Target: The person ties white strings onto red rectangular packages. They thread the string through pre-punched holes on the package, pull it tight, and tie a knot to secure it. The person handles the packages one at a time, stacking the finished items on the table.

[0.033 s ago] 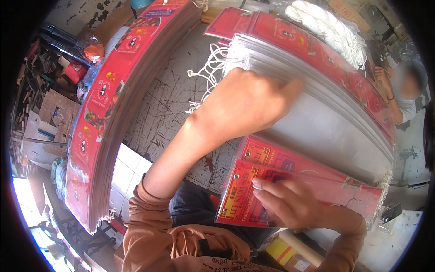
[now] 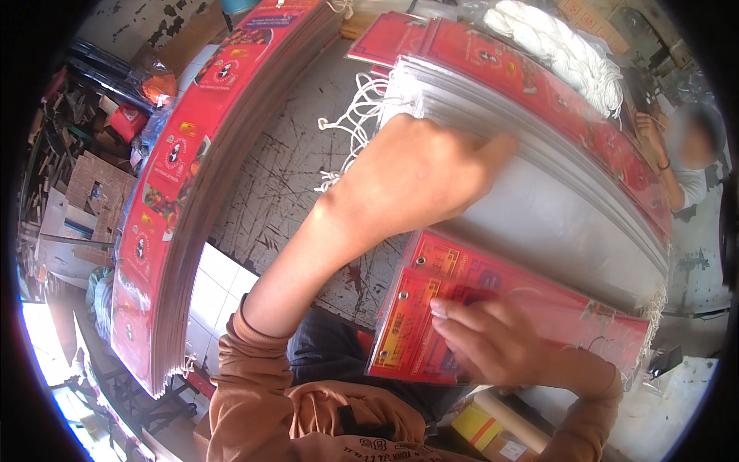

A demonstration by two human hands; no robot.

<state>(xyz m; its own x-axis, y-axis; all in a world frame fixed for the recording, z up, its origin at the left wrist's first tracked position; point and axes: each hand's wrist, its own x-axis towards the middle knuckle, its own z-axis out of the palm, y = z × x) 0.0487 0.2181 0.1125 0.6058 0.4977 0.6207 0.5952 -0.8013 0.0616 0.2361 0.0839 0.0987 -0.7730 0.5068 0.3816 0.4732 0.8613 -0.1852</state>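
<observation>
My left hand (image 2: 427, 173) is bent over the strung end of a stack of plastic-covered banners (image 2: 531, 208), back upward and fingers curled. What its fingertips hold, if anything, is hidden. White string loops (image 2: 360, 115) hang from the stack's end beside it. Nearer to me, my right hand (image 2: 496, 339) grips a long red plastic-covered banner (image 2: 408, 331) with yellow panels and metal eyelets, its fingertips on the face near the left end. Another red banner (image 2: 435, 254) lies just under and behind that one.
On the left stands a tall curved stack of red banners (image 2: 177, 154). A bundle of white cord (image 2: 554, 46) lies behind the right stack. The grey table (image 2: 269, 177) is scratched. Another person (image 2: 681, 154) sits at the far right. Boxes (image 2: 485, 427) stand low in front.
The front red banner has tilted slightly, and its shine has shifted under my right hand. My right fingers have moved a little; my left hand stays in place.
</observation>
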